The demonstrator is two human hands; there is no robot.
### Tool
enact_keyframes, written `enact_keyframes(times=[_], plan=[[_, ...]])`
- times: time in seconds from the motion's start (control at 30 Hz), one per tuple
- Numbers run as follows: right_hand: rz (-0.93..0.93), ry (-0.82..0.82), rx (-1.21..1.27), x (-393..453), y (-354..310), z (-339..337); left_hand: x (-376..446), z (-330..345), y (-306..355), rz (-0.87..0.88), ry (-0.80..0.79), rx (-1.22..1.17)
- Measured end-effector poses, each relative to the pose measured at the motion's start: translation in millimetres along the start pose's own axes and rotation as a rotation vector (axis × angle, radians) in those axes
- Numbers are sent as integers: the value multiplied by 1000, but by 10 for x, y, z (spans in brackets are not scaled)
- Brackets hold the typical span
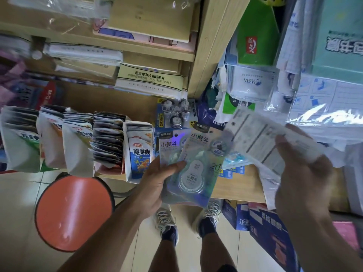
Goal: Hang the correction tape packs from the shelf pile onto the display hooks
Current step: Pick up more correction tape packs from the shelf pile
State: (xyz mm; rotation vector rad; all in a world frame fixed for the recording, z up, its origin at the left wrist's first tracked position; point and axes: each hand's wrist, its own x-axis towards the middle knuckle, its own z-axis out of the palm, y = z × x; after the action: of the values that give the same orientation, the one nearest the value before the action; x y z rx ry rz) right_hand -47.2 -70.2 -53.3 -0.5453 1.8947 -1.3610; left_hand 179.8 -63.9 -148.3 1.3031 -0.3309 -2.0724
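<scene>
Fanned pale-blue correction tape packs [191,165] face-up above the shelf edge; another pack [261,142] back-side up, tilted.

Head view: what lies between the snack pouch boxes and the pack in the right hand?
The correction tape packs fanned in the left hand, shown in the head view.

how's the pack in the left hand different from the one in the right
The left hand grips a stack of packs face up, showing the blister and printed front. The right hand holds a single pack with its white printed back toward the camera. The left stack looks sharp; the right pack is blurred. The left stack stands nearly upright in view; the right pack lies slanted. Both are carded packs with a hang hole at the top.
</scene>
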Motion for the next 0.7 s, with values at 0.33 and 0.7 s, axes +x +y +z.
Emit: enact_keyframes(times=[0.33,0.7], plan=[[-769,-779,-632,-546,486,34,-75,118,-89,11,-2,-68],[409,-724,123,-527,579,142,-171,112,-213,13,53,7]])
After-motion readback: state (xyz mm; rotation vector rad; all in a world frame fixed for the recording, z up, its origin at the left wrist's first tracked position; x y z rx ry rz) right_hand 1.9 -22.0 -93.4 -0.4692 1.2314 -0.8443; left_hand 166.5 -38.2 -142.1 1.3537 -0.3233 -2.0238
